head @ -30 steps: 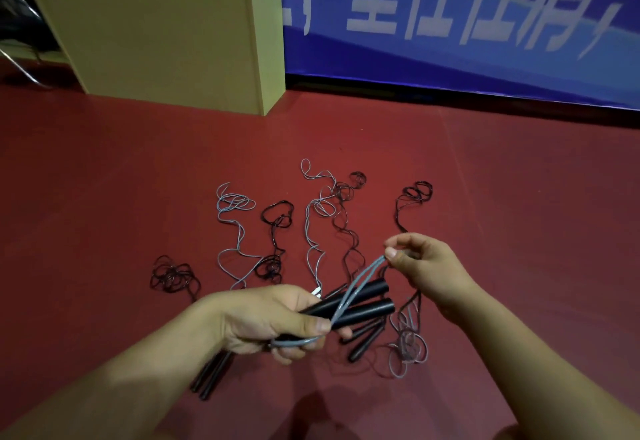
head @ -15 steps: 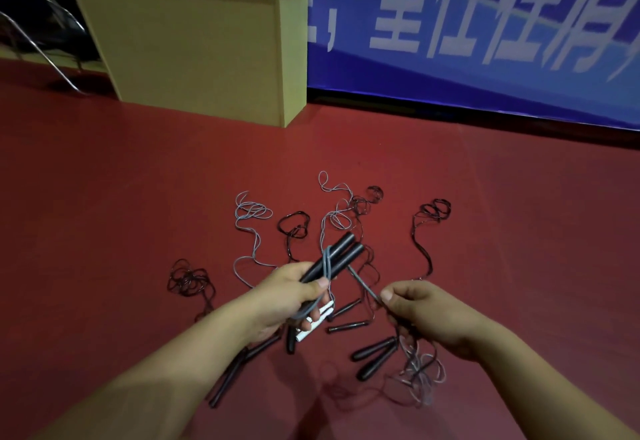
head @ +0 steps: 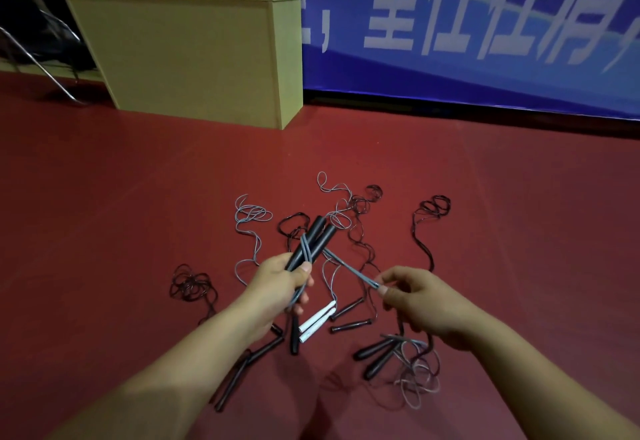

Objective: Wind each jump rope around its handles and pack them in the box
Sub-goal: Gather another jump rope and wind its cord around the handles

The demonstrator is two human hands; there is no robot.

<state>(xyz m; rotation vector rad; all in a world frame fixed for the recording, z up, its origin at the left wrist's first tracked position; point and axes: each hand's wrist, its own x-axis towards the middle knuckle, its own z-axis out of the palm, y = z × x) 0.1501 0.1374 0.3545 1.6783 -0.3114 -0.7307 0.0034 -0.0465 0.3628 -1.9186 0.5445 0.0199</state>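
Two black handles (head: 313, 242) sit gripped in the left hand (head: 280, 282); the right hand (head: 419, 301) pinches their grey cord (head: 349, 268) taut.

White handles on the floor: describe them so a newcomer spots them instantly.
Start at the red floor in front of the tan box, where jump ropes lie scattered. Just below the left hand, which grips a black handle pair, lies the white handle pair, side by side. It is the only white pair; all others are black.
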